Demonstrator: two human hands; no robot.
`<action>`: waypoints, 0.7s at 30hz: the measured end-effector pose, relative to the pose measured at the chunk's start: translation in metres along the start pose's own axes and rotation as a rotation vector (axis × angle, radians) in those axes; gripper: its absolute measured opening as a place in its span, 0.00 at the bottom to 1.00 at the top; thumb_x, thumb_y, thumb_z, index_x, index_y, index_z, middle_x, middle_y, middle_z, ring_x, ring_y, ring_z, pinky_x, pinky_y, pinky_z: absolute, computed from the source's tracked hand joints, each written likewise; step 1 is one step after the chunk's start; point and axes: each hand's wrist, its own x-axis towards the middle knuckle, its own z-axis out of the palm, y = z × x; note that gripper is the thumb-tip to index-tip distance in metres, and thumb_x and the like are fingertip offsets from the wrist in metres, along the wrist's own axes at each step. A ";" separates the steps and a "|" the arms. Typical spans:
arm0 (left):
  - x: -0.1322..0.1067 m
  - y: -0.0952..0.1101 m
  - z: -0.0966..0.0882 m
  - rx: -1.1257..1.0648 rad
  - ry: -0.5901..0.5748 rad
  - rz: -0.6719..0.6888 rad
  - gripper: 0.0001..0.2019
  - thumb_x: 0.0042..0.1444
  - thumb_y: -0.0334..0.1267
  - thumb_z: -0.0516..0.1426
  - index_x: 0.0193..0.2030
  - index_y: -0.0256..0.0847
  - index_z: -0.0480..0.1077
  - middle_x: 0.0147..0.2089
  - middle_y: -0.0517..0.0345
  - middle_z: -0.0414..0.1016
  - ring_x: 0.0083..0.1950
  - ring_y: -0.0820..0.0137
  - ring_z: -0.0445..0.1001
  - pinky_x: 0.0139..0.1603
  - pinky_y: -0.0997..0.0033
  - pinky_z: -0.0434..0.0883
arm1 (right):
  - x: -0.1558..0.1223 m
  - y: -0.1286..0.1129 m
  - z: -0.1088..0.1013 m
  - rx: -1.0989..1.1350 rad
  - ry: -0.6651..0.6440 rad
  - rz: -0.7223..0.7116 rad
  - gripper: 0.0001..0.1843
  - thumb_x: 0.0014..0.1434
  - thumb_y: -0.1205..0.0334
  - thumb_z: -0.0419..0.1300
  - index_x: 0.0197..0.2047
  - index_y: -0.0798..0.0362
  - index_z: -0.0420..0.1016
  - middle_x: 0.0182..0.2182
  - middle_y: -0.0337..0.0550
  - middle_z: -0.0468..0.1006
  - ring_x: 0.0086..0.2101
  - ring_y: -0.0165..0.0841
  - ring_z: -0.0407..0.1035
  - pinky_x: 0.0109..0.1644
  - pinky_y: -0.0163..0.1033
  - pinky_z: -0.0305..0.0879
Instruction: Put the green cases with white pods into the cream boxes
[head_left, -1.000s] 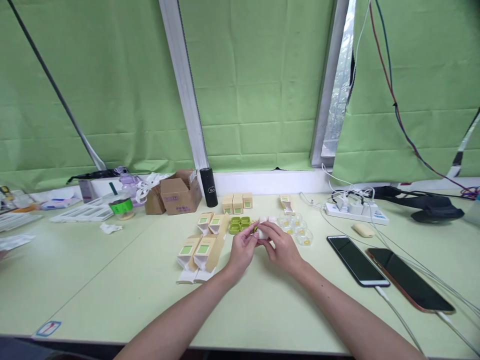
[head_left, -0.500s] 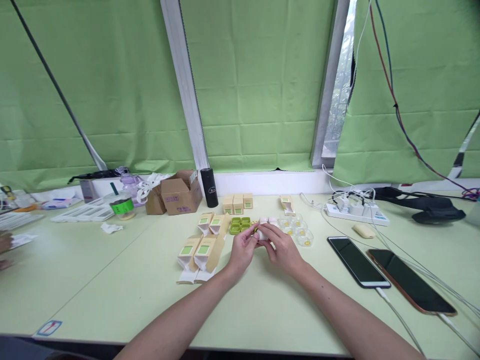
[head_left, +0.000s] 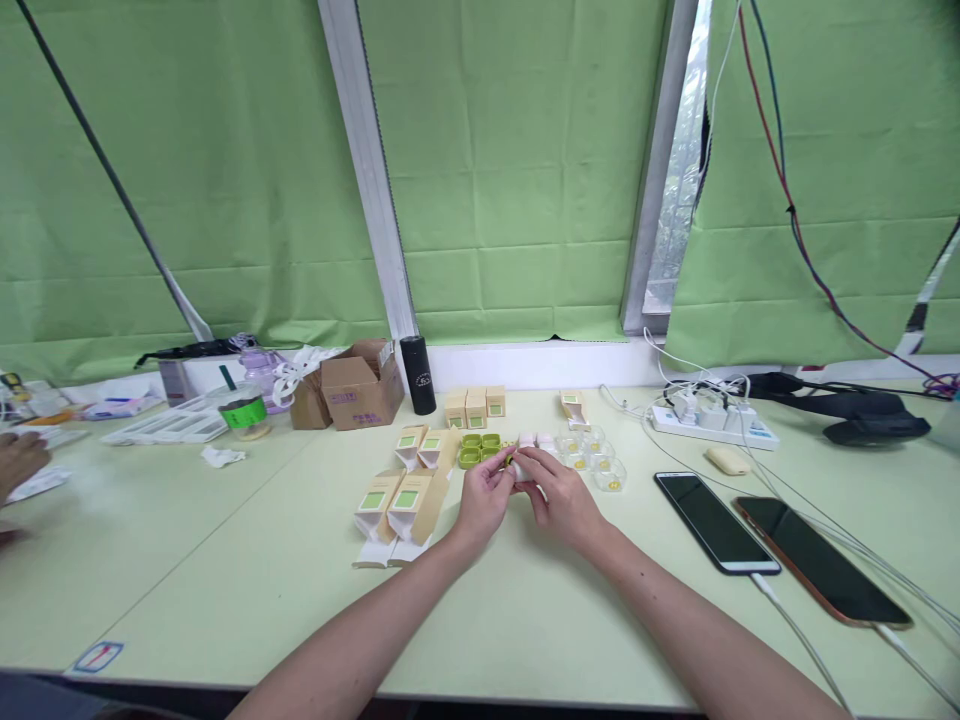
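Note:
Over the table's middle, my left hand (head_left: 482, 497) and my right hand (head_left: 560, 497) meet with bent fingers around a small white piece (head_left: 519, 473). A yellow-green and dark bit shows at its left end, by my left fingertips; its exact kind is partly hidden by the fingers. Just beyond my left hand sit small olive-green square cups (head_left: 470, 458). Pale pinkish-white pieces (head_left: 545, 441) stand behind my right fingers. Right of them are clear plastic cups (head_left: 610, 475) with yellow centres. Open cardboard boxes (head_left: 411, 500) with green windows lie left of my left hand.
Small closed boxes (head_left: 476, 408) and a black cylinder (head_left: 418, 375) stand at the back, near a brown carton (head_left: 364, 387). To the right lie two phones (head_left: 716, 523) with cables and a power strip (head_left: 716, 428). Another person's hand (head_left: 19, 462) shows at the left edge.
My hands stay nearly in place around the white piece, with only a slight shift of the fingers. At the left edge, the other person's hand has moved up and further into view.

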 end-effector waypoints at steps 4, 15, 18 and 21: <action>0.000 0.001 0.000 0.010 0.017 0.000 0.27 0.59 0.48 0.66 0.62 0.35 0.75 0.59 0.40 0.80 0.57 0.53 0.82 0.55 0.52 0.83 | -0.001 0.000 0.002 0.001 0.012 0.021 0.30 0.67 0.72 0.54 0.70 0.48 0.66 0.59 0.56 0.77 0.56 0.44 0.77 0.53 0.50 0.82; -0.001 -0.003 0.003 -0.033 -0.006 -0.004 0.35 0.52 0.48 0.71 0.65 0.34 0.72 0.70 0.35 0.69 0.72 0.48 0.68 0.72 0.47 0.68 | -0.003 0.002 0.003 -0.032 0.004 0.035 0.30 0.68 0.72 0.53 0.71 0.46 0.65 0.58 0.55 0.75 0.52 0.43 0.78 0.50 0.47 0.82; 0.000 -0.005 0.004 -0.043 0.014 -0.022 0.33 0.52 0.45 0.71 0.63 0.35 0.73 0.69 0.36 0.71 0.71 0.48 0.70 0.72 0.46 0.68 | -0.003 0.001 0.004 -0.041 0.012 0.040 0.29 0.68 0.71 0.54 0.70 0.47 0.67 0.58 0.55 0.75 0.51 0.42 0.78 0.48 0.46 0.83; 0.000 -0.006 0.004 -0.046 0.015 -0.030 0.32 0.53 0.45 0.71 0.63 0.35 0.74 0.68 0.37 0.72 0.70 0.49 0.71 0.73 0.46 0.68 | -0.003 -0.001 0.004 -0.045 0.003 0.059 0.28 0.68 0.71 0.53 0.69 0.48 0.67 0.57 0.55 0.76 0.48 0.41 0.79 0.45 0.44 0.83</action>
